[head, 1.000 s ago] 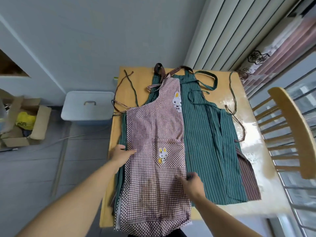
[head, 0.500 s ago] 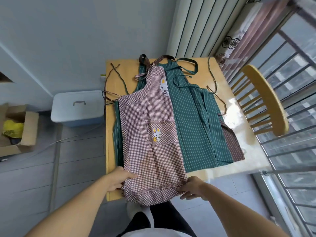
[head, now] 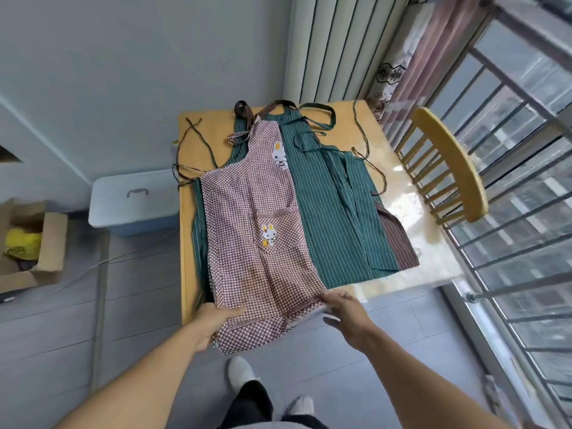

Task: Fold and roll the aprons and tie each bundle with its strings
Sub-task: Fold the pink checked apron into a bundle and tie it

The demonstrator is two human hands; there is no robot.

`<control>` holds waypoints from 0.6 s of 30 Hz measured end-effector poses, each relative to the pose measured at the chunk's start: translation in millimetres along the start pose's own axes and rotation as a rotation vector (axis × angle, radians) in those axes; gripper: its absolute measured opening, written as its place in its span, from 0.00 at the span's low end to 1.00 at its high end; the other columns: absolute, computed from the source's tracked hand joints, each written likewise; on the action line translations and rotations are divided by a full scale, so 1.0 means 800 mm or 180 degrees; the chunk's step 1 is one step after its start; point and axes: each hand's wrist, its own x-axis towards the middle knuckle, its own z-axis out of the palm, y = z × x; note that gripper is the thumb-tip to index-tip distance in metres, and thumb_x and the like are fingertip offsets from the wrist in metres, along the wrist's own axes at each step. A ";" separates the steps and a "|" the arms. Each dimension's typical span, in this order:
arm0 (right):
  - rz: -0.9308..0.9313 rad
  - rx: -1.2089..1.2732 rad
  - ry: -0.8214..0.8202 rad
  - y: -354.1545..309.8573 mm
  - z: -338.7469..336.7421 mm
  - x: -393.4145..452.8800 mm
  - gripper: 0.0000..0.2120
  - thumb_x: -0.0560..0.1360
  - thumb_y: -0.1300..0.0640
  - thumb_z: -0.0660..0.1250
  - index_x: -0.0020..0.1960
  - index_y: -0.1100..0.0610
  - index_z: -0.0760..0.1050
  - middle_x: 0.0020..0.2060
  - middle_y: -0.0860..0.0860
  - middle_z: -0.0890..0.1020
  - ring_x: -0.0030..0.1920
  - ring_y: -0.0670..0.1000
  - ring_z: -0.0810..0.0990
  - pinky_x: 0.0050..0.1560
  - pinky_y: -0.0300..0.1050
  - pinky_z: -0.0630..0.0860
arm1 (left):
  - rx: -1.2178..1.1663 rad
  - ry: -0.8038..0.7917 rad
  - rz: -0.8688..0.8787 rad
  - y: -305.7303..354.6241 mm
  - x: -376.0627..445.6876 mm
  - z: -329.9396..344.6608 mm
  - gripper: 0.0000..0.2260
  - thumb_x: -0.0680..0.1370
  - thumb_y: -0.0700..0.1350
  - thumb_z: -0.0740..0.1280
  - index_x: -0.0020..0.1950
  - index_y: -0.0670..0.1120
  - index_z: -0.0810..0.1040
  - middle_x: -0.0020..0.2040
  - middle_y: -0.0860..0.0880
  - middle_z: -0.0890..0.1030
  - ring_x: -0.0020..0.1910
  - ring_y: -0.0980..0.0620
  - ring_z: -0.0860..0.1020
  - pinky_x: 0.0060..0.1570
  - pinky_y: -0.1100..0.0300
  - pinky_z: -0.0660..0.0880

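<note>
Left hand gripping the near hem corner of the checked apron, right hand beside the other corner with fingers spread, apron's long axis running away from both hands, bib farthest, over green striped aprons on the worktop

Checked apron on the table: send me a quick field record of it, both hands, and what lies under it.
top apron: checked apron, folded lengthwise, hem hanging off the near table edge
left hand: grips the hem's left corner
right hand: fingers straight at the hem's right corner
underneath: green striped apron, brown striped apron showing at right
strings: loose, untied
</note>
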 end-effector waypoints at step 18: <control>-0.0601 -0.2269 -0.0090 -0.007 -0.001 -0.033 0.04 0.77 0.61 0.71 0.51 0.60 0.80 0.42 0.57 0.86 0.39 0.50 0.82 0.46 0.50 0.82 | -0.0671 0.0858 0.0324 -0.008 -0.025 0.004 0.13 0.79 0.47 0.72 0.53 0.36 0.81 0.47 0.39 0.86 0.46 0.39 0.85 0.45 0.49 0.82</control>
